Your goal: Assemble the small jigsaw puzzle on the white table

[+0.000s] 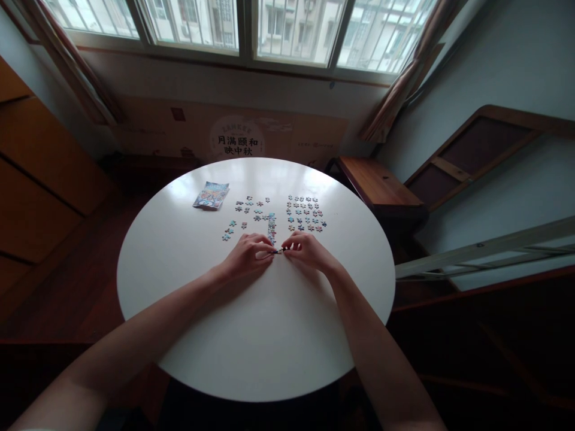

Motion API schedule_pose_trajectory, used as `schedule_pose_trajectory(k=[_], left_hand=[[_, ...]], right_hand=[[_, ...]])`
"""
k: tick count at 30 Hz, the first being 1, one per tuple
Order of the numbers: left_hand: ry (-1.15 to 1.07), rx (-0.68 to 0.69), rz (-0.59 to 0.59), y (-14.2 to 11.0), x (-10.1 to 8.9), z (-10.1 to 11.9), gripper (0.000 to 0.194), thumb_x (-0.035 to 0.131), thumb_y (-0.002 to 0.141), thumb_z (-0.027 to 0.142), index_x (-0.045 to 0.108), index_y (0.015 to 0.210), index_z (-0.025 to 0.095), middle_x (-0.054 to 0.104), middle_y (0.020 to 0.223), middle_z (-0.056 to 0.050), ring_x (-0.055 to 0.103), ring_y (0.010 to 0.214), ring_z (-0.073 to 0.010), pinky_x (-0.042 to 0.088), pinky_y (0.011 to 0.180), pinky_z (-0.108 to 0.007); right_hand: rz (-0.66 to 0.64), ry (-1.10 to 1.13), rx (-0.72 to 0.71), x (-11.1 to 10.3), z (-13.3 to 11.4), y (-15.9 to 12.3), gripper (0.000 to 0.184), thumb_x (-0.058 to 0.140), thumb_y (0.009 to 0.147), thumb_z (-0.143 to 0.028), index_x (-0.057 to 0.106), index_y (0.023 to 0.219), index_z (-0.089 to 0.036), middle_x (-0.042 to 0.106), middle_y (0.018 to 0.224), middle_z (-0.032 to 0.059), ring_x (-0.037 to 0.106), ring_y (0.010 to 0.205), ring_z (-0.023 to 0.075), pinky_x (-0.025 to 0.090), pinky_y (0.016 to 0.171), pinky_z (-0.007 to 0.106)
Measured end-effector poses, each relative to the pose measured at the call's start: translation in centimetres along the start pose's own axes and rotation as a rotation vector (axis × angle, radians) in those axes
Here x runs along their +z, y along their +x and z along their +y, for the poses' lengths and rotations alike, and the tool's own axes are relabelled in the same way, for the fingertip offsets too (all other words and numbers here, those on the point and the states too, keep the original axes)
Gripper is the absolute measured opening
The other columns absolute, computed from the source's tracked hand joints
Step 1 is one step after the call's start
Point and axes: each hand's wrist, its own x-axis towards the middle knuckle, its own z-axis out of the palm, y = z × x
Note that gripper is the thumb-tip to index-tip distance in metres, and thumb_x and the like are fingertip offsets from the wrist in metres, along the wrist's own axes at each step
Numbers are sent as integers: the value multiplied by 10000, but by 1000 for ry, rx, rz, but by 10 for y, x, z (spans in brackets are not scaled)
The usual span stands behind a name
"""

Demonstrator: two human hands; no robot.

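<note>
We find the left hand [252,250] and right hand [306,249] each pinching a puzzle piece [277,252]; forced pressing could buckle the joined strip [271,225].

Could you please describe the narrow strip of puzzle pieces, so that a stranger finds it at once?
Find the round white table below the window. Between its scattered pieces at left and neat rows of pieces at right, the strip runs towards the left hand. Its pieces sit packed in one column; most neighbours lie apart.
</note>
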Motion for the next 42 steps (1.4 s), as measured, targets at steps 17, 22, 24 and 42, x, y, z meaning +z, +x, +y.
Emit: schedule_pose_trajectory(k=[17,22,24,42], left_hand=[[-30,0,-9,0,1,-1,112,641,870,269,750,897,277,702,977,-30,614,950,-192,413,860,-373],[-33,-11,-10,0,0,-1,107,650,862,261,751,888,278,704,979,-30,614,952,-196,419,856,-374],[-36,-14,-12,0,0,0,108,649,861,260,752,887,276,704,976,-31,613,947,-195,418,859,-376],[-21,-10,18,0,1,-2,181,618,856,213,726,997,246,680,1009,-57,612,959,-196,441,871,-363]], right_hand=[[-46,69,5,2,3,0,103,672,775,-193,749,841,-178,620,860,40,603,683,114,497,671,255],[-49,57,27,3,1,0,102,663,774,-185,748,832,-181,607,855,38,593,685,116,492,682,263],[-48,55,29,2,1,1,101,664,778,-203,744,834,-178,608,856,40,590,690,118,489,683,262],[98,-190,179,-2,-4,1,128,582,807,-224,706,806,-191,680,740,25,584,664,134,412,631,238]])
